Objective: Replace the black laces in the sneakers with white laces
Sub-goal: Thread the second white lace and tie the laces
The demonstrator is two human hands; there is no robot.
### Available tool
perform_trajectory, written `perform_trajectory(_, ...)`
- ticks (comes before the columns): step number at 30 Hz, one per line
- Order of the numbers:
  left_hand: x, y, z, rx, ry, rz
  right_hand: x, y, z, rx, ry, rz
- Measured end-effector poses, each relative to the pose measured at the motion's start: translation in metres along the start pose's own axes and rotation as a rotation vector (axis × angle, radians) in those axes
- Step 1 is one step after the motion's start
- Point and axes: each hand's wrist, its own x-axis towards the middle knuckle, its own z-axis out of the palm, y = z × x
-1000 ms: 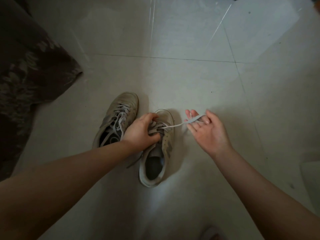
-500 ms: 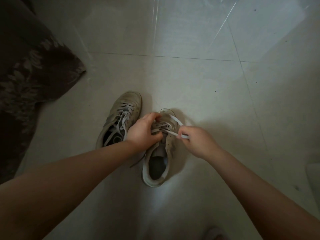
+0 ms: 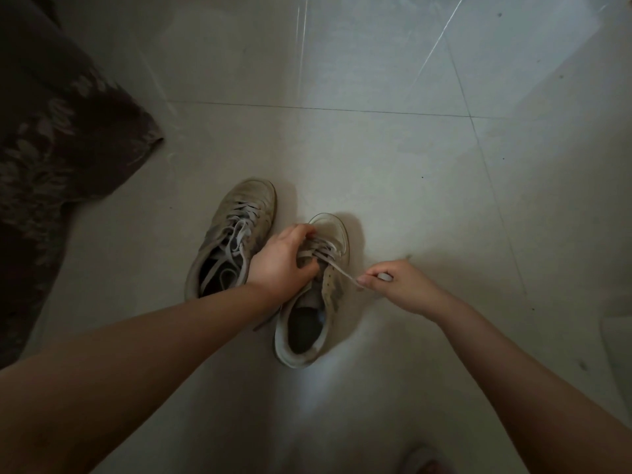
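Two worn pale sneakers stand side by side on the tiled floor, toes pointing away from me. The left sneaker (image 3: 236, 230) carries a white lace through its eyelets. My left hand (image 3: 282, 260) grips the laced front of the right sneaker (image 3: 318, 302), covering part of the tongue. A white lace (image 3: 338, 268) runs taut from that shoe's eyelets out to the right. My right hand (image 3: 396, 285) pinches the free end of this lace just beside the shoe, fingers curled round it.
A dark patterned cloth (image 3: 51, 159) lies along the left edge. Pale floor tiles (image 3: 376, 148) stretch ahead. A whitish object (image 3: 619, 343) shows at the right edge, and something small peeks in at the bottom (image 3: 424, 463).
My right hand came in from the right to the shoe, closed on the lace, then drew it out rightward and taut. My left hand stayed on the right sneaker.
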Motion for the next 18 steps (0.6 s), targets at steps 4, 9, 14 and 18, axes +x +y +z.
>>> perform_trajectory(4, 0.000, 0.002, -0.001, 0.038, 0.022, -0.018, -0.013, 0.008, -0.003, 0.100, -0.040, 0.150)
perform_trajectory(9, -0.010, 0.016, 0.002, 0.308, 0.302, 0.489, -0.022, -0.021, -0.014, 0.729, -0.174, 0.098)
perform_trajectory(14, -0.024, 0.046, 0.023, 0.008, -0.005, 0.437, -0.002, -0.063, -0.014, 1.620, -0.243, 0.098)
perform_trajectory(18, -0.028, 0.065, 0.019, -0.453, -0.017, 0.211, 0.009, -0.073, -0.022, 1.847, -0.217, 0.166)
